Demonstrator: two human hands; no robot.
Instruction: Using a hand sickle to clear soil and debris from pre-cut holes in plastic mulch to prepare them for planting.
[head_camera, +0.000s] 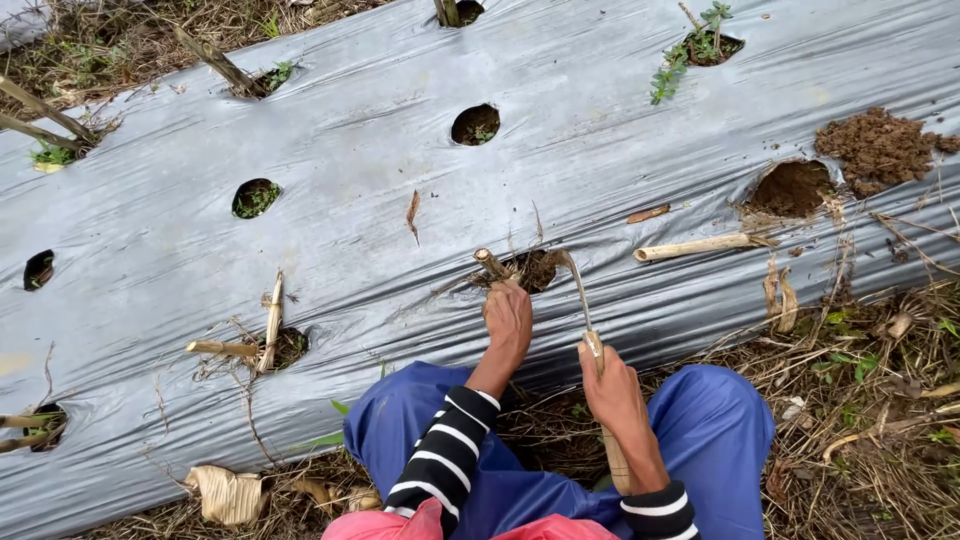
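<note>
Stalk stump: a short, dry, tan stump (491, 263) stands tilted in a planting hole (535, 268) near the middle of the grey plastic mulch sheet (350, 150); its cut top points up and to the left.
Handling of the stump: it looks stiff, woody and light, and its surface seems dry and rough, so probably not slippery. The roots likely sit firm in the soil, so it may resist a pull. The best place to grip seems low on the stem, close to the soil, where it is less likely to snap.
Left hand: the left hand (508, 315) is closed around the lower part of the stump, just on the near side of the hole.
Sickle: a thin curved blade (575, 285) on a pale wooden handle (615, 455); the tip reaches into the same hole, just right of the stump. It looks rigid and sharp, and the blade passes close to the left fingers.
Right hand: the right hand (612, 385) is wrapped tight on the handle, near where the blade begins.
Cut stalk: a pale cut stalk piece (695, 246) lies flat on the sheet, to the right of the hole.
Dug hole: far right, a wider hole (792, 187) with a heap of brown soil (880, 145) beside it.
Other holes: several round holes lie to the left and far side, some with green weeds, some with old stumps.
Person: crouching at the near edge, in blue trousers (720, 420) and black-and-white striped sleeves (445, 455).
</note>
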